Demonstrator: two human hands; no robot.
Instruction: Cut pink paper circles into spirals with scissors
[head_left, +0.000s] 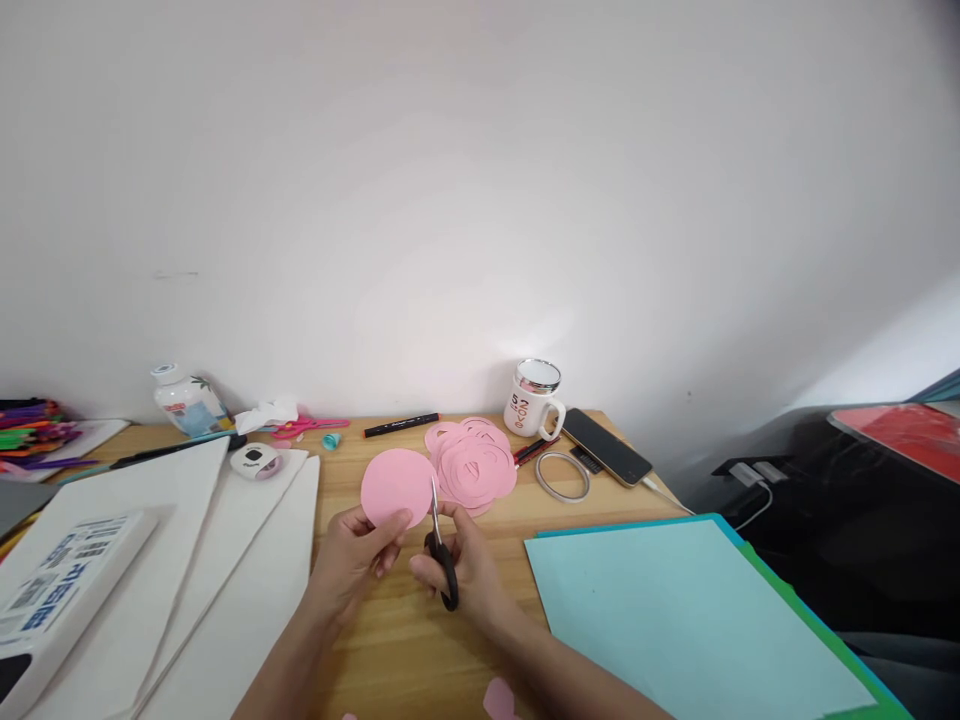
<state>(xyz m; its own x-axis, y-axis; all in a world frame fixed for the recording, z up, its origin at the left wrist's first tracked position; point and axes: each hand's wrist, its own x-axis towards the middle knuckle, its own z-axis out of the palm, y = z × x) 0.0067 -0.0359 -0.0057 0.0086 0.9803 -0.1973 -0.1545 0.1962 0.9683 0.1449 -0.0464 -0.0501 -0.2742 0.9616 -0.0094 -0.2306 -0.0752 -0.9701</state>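
My left hand (361, 555) pinches a round pink paper disc (396, 482) at its lower edge, thumb on top. In my right hand (471, 565) is a pair of scissors (442, 565) with black handles, its metal blades pointing up at the disc's right edge. Whether the blades are cutting into the paper at this instant is hard to tell. Just behind the scissors lies a pile of pink paper spirals and rings (476, 465). Small pink paper scraps (499, 698) rest near the table's front edge.
White sheets (262, 580) and a white box (71, 590) cover the left side. At the back stand a bottle (191, 403) and a mug (534, 400), with a black marker (401, 425) between. Tape roll (562, 477), phone (607, 447) and light-blue paper (682, 620) lie right.
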